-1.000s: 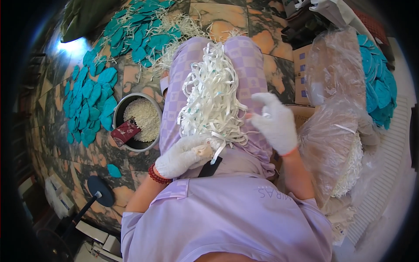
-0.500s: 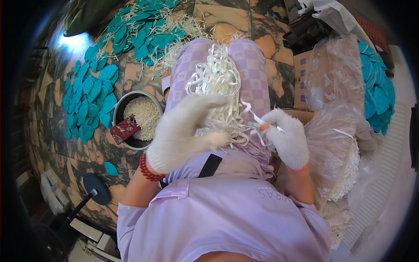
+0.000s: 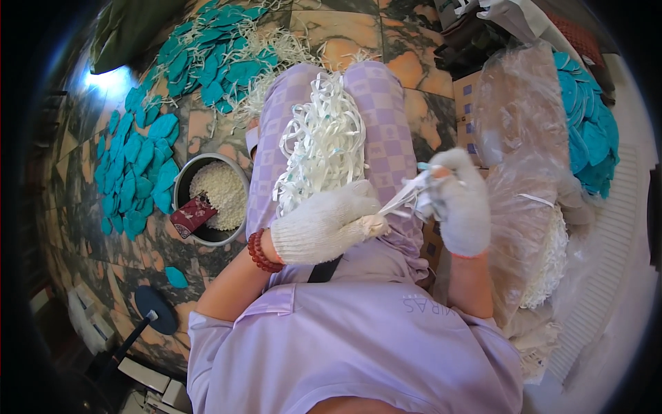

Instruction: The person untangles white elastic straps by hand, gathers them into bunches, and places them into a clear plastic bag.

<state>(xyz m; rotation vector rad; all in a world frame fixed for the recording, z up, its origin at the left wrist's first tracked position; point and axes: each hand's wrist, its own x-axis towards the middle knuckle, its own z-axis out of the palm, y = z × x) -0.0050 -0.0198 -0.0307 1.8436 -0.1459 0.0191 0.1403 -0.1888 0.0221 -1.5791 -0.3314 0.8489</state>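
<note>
My gloved left hand (image 3: 321,226) is closed over my lap, its fingertips pinching one end of some thin white strips (image 3: 398,201). These strips run taut to my gloved right hand (image 3: 464,210), whose bent fingers grip their other end; that hand is slightly smeared by motion, and a bare fingertip shows through its glove. A loose heap of white looped strips (image 3: 324,134) with small bluish bits lies between my thighs, just beyond my left hand.
Teal leaf-shaped pieces (image 3: 141,162) cover the floor at left and far left. A grey pot (image 3: 181,207) of white pellets, with a dark red packet (image 3: 193,215) in it, stands beside my left leg. A clear plastic bag (image 3: 514,117) and teal stack (image 3: 586,131) are at right.
My left hand has gone from spread fingers to a pinch on the strips, moving right and down. My right hand has risen slightly, and the strips are now stretched between both hands.
</note>
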